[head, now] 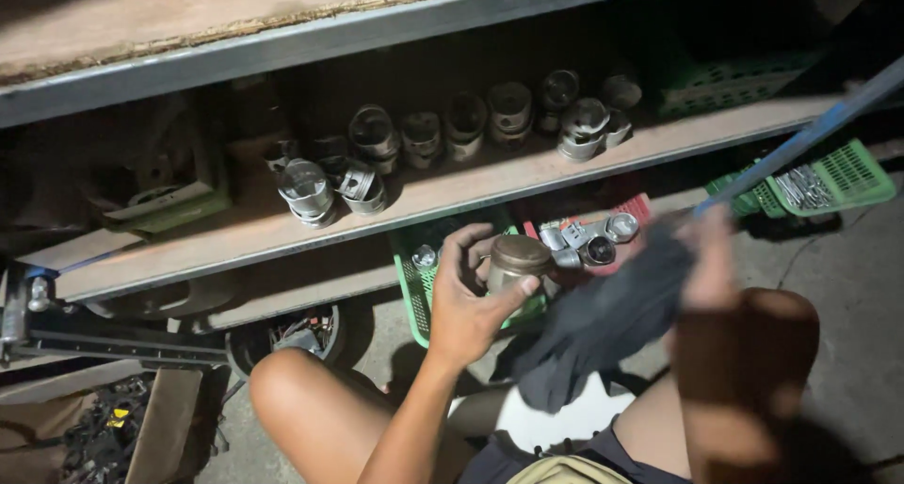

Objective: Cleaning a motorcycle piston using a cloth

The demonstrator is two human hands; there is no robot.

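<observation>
Head view: left hand fingers clasped around dull piston; right hand, blurred, clutching dark rag. Loose grip, greasy metal: likely slip onto green basket.

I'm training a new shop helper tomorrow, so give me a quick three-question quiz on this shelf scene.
1. True or false: the left hand holds a piston.
2. What does the right hand hold? A) a dark cloth B) a wrench C) a brush
3. Where does the row of pistons stand: on the wooden shelf or in the green basket?

Key: 1 true; 2 A, the dark cloth; 3 on the wooden shelf.
</observation>
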